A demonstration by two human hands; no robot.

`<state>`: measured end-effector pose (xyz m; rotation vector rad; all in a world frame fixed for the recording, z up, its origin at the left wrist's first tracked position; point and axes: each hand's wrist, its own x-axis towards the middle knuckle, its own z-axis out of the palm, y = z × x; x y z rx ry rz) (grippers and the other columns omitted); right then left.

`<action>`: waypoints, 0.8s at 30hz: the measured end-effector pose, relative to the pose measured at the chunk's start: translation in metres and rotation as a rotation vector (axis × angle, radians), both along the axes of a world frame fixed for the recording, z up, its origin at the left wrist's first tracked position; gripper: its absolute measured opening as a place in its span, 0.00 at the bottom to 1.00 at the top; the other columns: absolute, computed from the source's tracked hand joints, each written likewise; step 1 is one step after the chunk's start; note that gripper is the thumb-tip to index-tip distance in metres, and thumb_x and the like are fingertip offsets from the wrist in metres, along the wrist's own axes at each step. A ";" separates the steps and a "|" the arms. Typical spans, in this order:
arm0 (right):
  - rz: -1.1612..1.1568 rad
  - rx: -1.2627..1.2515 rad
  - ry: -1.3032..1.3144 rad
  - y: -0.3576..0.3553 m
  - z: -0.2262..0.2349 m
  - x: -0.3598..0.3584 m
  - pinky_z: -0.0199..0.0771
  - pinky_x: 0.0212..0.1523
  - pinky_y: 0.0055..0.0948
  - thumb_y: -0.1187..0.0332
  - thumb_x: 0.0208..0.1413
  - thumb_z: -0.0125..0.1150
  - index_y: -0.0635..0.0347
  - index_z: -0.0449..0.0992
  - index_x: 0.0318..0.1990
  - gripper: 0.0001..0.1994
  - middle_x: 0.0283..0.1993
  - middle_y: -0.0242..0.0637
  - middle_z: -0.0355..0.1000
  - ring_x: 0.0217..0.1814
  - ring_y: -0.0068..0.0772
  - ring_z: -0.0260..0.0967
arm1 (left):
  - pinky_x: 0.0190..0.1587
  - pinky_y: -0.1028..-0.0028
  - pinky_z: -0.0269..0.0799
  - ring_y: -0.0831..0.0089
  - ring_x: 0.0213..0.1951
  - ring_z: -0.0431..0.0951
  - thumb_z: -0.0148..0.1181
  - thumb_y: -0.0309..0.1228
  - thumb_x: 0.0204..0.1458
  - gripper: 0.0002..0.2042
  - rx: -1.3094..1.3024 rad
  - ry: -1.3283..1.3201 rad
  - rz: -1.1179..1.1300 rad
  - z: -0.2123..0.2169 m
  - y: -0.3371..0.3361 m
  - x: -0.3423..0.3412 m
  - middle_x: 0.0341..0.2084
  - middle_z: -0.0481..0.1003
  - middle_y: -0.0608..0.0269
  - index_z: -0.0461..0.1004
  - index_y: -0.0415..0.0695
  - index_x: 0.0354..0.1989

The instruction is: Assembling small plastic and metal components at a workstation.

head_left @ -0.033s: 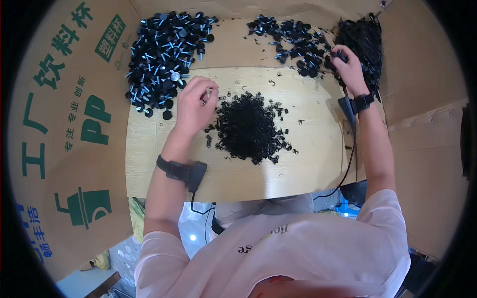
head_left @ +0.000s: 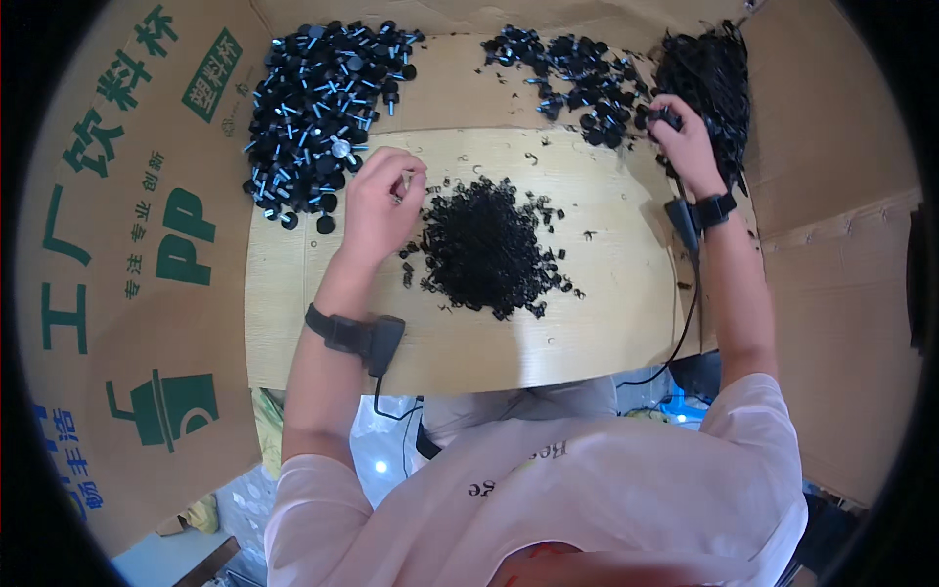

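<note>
I see a pale bench (head_left: 616,293) filling mid-frame. Black-headed bolts (head_left: 318,108) heap at upper left, small black clips (head_left: 489,249) at centre. Between them, the left grip (head_left: 381,205) is loosely curled; I cannot tell whether it holds anything. At upper right, the right grip (head_left: 689,149) is pinched around a dark piece (head_left: 669,118).

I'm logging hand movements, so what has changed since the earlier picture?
The right hand has drawn back very slightly toward the person, a dark piece within its grip in both pictures. No grasp or release shows. The left hand, the central pile of small black parts and the black-headed bolts look unchanged.
</note>
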<state>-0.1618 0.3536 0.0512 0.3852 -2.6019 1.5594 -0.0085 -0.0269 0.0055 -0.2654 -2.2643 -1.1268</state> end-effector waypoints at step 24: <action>0.447 0.660 0.421 -0.004 -0.025 0.149 0.66 0.57 0.39 0.78 0.53 0.56 0.55 0.69 0.57 0.22 0.54 0.42 0.70 0.55 0.48 0.65 | 0.32 0.80 0.68 0.80 0.27 0.71 0.62 0.24 0.51 0.03 -0.027 -0.081 -0.038 -0.009 0.007 0.000 0.31 0.75 0.67 0.77 0.40 0.34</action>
